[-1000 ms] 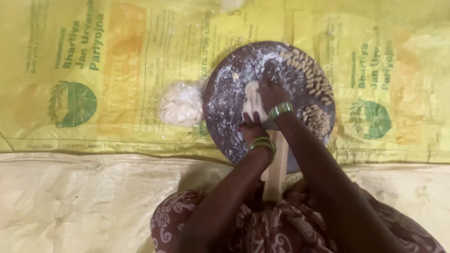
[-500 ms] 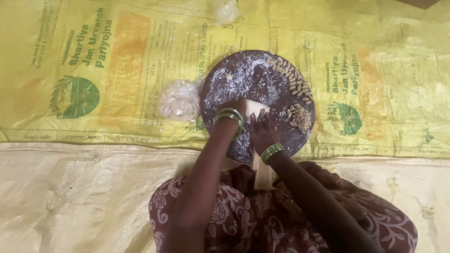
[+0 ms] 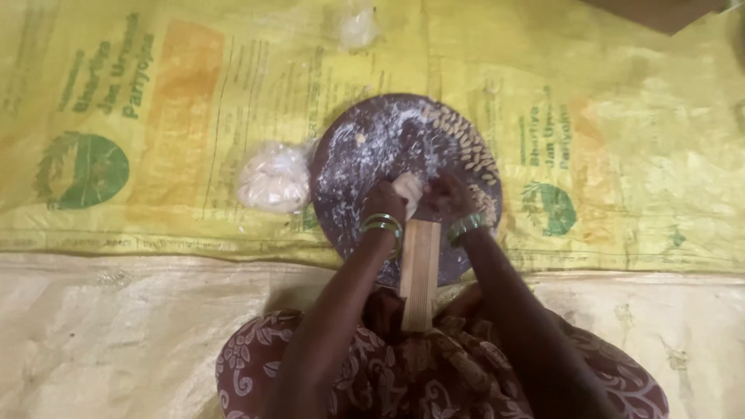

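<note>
A round dark board (image 3: 365,147), dusted with white flour, lies on a yellow woven sack. A ridged wooden strip (image 3: 420,271) leans from my lap onto the board's near edge. At the strip's top end sits a pale lump of dough (image 3: 407,186), which both hands pinch. My left hand (image 3: 384,203) grips it from the left and my right hand (image 3: 446,195) from the right. Green bangles circle both wrists. Several small shaped dough pieces (image 3: 466,147) lie along the board's right rim.
A clear bag of white dough (image 3: 273,180) rests left of the board. Another small clear bag (image 3: 357,27) lies at the far edge. A cream sheet (image 3: 116,326) covers the floor near my patterned lap (image 3: 434,372).
My hands have drawn back from the board's middle to its near edge, onto the top of the wooden strip. The left hand has crossed to the dough's left side.
</note>
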